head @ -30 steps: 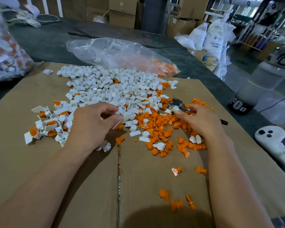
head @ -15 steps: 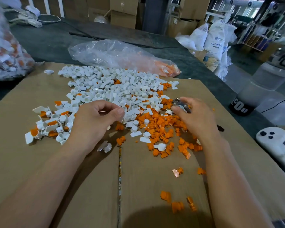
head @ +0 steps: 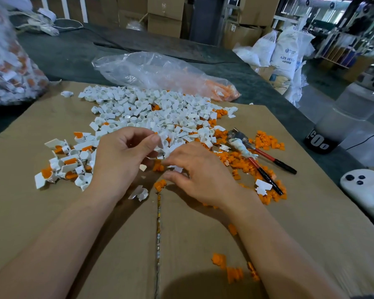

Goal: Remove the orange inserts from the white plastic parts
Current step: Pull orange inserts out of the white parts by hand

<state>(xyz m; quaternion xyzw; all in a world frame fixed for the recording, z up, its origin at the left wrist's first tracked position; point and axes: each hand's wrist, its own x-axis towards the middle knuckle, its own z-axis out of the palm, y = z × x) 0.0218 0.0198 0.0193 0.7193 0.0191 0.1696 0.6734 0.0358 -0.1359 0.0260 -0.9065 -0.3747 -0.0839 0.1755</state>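
Orange inserts [head: 235, 157] are seen in two states around the big heap of white plastic parts [head: 151, 111] at the middle of the cardboard sheet [head: 52, 212]: loose ones are spread to the right of the heap, while a cluster of unprocessed parts [head: 65, 162], with orange showing inside, is left to the heap's left. One white part [head: 163, 144] is pinched between thumb and fingers of the left hand [head: 121, 158] at the heap's near edge.

A second ago the pliers [head: 255, 158] were held in the right hand [head: 203, 178]; now they are laid down on the loose inserts to the right of the heap, handles pointing away from it. The right hand is brought across to the near edge of the heap, fingers curled low over small pieces; whether anything is gripped in it cannot be told, since the fingertips are hidden. It is judged that the tool step is paused and that the part is being handled or sorted by hand.

Behind the heap a clear plastic bag [head: 160, 74] with orange pieces is lying, and a full bag [head: 9, 67] of mixed parts is set to its far left. Reach for the left cluster is unobstructed; stray inserts [head: 233, 270] are scattered nearer the body.
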